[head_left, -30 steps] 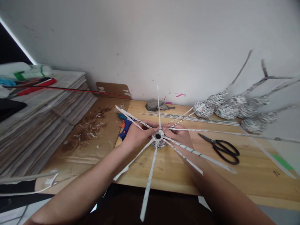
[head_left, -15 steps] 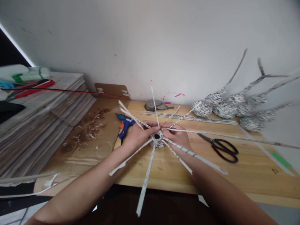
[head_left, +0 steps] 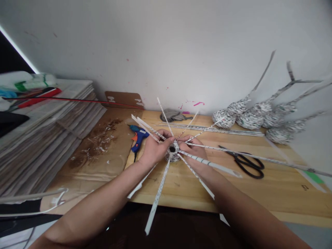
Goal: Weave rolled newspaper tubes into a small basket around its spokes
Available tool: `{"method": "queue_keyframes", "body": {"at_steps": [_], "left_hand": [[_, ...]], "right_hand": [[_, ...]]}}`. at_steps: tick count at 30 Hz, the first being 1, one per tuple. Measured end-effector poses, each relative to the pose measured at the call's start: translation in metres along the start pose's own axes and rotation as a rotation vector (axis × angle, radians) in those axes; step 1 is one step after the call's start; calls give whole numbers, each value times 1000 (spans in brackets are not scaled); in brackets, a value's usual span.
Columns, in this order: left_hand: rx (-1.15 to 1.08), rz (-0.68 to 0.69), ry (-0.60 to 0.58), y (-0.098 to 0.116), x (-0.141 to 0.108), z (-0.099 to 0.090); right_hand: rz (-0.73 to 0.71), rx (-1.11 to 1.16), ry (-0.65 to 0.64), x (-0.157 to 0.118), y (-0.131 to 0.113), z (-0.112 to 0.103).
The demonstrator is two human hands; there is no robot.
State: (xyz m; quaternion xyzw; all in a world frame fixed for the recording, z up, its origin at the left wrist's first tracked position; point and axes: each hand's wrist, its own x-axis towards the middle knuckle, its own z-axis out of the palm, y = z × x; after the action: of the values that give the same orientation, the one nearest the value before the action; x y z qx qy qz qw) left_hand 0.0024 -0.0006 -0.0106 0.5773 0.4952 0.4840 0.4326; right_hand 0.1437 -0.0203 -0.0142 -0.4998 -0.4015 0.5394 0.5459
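A small woven paper piece with a dark round opening sits between my hands, and several rolled-paper strips fan out from it. My left hand is closed on its left side, thumb near the top of the rim. On the other side my right hand pinches the weave and strips at the right of the rim. One long strip stretches from the piece to the far right, passing over the scissors. Fingers behind the piece are partly hidden.
Black scissors lie right of my hands. A blue glue gun lies left. Woven paper gourd shapes stand by the wall, with thin paper rolls and a grey object nearby. Stacked paper fills the left.
The woven piece has turned slightly between my hands, and its strips have shifted: the upright one leans further left, and the long right one hangs lower, over the scissors.
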Motion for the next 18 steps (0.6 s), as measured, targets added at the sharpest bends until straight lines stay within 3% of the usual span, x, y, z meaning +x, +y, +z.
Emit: {"method": "queue_keyframes", "body": {"at_steps": [4, 10, 14, 18], "left_hand": [[-99, -101, -118, -2, 3, -11], [-390, -279, -557, 0, 10, -44], [-438, -386, -563, -2, 13, -54], [-366, -459, -532, 0, 17, -51]], "right_hand": [[-17, 44, -6, 1, 3, 0], [-9, 86, -34, 0, 3, -2], [-53, 30, -50, 1, 3, -2], [-17, -58, -53, 1, 1, -2]]}}
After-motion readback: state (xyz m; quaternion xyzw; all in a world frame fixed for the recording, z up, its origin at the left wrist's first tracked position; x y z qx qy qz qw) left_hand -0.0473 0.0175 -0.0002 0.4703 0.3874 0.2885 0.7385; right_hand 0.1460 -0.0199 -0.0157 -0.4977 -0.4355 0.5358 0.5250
